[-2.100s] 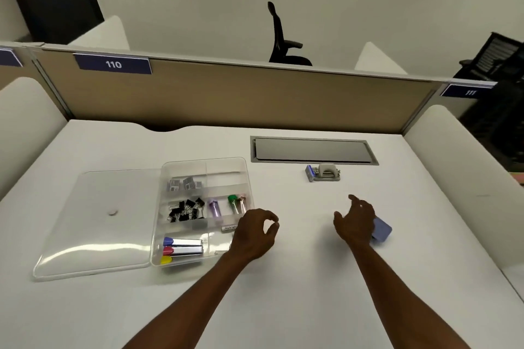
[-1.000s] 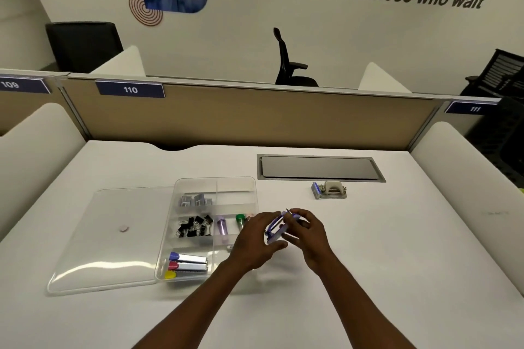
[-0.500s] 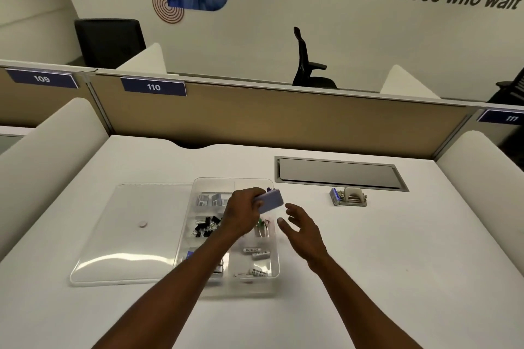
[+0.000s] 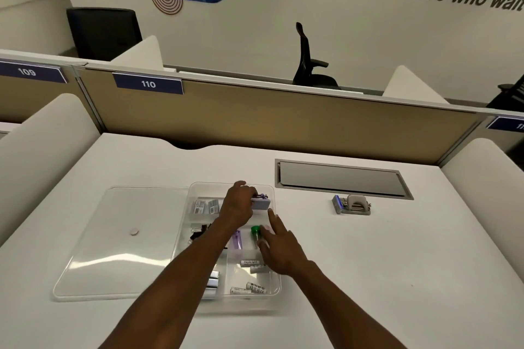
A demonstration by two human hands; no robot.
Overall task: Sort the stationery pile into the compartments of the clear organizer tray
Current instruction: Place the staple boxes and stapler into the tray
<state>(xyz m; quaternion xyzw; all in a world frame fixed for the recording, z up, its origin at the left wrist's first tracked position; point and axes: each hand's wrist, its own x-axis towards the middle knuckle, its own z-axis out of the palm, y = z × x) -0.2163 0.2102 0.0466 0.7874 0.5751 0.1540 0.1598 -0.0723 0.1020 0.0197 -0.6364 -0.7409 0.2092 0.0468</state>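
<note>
Organizer tray (image 4: 272, 296) mid-frame: purple item (image 4: 261, 203) gripped by left hand (image 4: 237, 204) over upper-right compartment; right hand (image 4: 279, 249) held wide, fingers spread.

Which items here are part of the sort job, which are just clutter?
Job:
- clear plastic organizer tray
- small purple flat stapler, in the left hand
- right hand, open over the tray
- grey hole punch, unsorted on the desk

Lying about:
- clear tray lid
- grey desk cable hatch
- black office chair
</note>
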